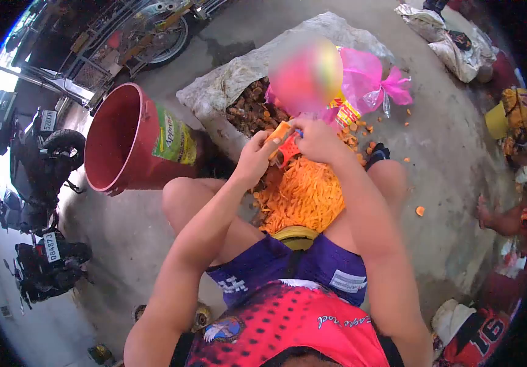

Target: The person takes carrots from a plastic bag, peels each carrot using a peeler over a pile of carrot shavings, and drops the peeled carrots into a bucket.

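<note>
Over a heap of orange strips [306, 192], my two hands are close together. My left hand [254, 158] is closed around a peeled orange root vegetable [279, 131] that looks like a carrot. My right hand [320, 142] is closed on a red plastic tool [288, 150] with a bit of blue by the fingers; it looks like a peeler, but its working edge cannot be made out. The strips fill a yellow-rimmed tub [297, 238] between my thighs. Just beyond my hands, a white woven sack [211, 101] holds brown-skinned roots [252, 107] and orange cut ends.
A large red bucket [113, 140] stands at the left. Pink plastic bags [361, 76] and a blurred round patch lie ahead. Orange bits [420, 211] dot the concrete floor. Parked motorcycles [37, 171] line the far left. Another person's foot [499, 219] shows at right.
</note>
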Demonstrator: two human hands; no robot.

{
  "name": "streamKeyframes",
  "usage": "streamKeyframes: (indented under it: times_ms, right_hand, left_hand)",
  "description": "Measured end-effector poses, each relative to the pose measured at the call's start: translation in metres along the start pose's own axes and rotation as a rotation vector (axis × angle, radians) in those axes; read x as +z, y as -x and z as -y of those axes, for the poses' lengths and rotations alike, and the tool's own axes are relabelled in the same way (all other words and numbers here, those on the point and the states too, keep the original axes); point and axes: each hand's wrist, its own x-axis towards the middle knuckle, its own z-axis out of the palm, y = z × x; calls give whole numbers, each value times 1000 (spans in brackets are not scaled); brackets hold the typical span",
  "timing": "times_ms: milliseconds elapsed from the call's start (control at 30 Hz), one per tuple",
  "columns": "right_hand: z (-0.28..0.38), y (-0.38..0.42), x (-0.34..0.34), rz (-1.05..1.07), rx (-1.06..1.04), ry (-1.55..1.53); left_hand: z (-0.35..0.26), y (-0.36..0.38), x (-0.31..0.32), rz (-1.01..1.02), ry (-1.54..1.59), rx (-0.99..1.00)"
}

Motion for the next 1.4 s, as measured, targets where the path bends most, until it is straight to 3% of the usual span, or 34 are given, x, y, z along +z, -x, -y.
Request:
streamKeyframes:
  times_ms: [133, 267, 400, 500, 600, 633, 700, 767, 800, 900, 933, 1000, 1033, 1100, 1200, 1300, 1333, 1400]
  right_hand:
    - [-38, 2, 21, 277, 134, 170]
    - [-37, 6, 7, 181, 96, 36]
    - [-23, 20, 2, -70, 2, -476]
    - [-17, 20, 13, -187, 20, -354]
    - [-23, 16, 9, -158, 75, -340]
    - [-27, 13, 9, -141, 90, -338]
    - [-56, -1, 8, -278, 83, -270]
    - [-79, -11, 1, -467, 163, -210]
    - [-77, -9, -8, -420, 219, -343]
    - [-50, -2, 6, -334, 74, -237]
    - [-46, 2, 18, -257, -112, -313]
    - [-48, 1, 15, -214, -46, -357]
    - [-49, 3, 15, -193, -5, -386]
    - [-61, -3, -1, -352, 161, -251]
    - [-59, -2, -9, -409, 187, -225]
    - [-25, 17, 15, -175, -5, -214]
    - [-40, 14, 21, -234, -19, -204]
    - [-64, 3, 8, -425, 162, -100]
  left_hand:
    - [-21, 15, -11, 39, -151, 219]
    - [-13, 7, -18, -70, 68, 118]
    - [11, -4, -12, -100, 377, -132]
    - [26, -9, 7, -124, 541, -252]
    - [2, -2, 36, -168, 592, -348]
    - [12, -5, 30, -79, 563, -333]
    - [39, -12, 7, 91, 504, -298]
    - [24, -2, 12, 13, 517, -334]
    - [19, 1, 14, -27, 522, -354]
    - [26, -5, 8, -69, 510, -319]
    - [26, -8, 10, -96, 507, -346]
    - [30, -14, 15, -147, 494, -407]
    - [37, -13, 9, -51, 537, -395]
    - [49, -15, -8, 142, 621, -358]
    - [26, -6, 7, -45, 510, -342]
    - [23, -14, 20, -179, 560, -429]
    - [29, -16, 15, -106, 546, -419]
    - [47, -12, -2, 33, 516, -409]
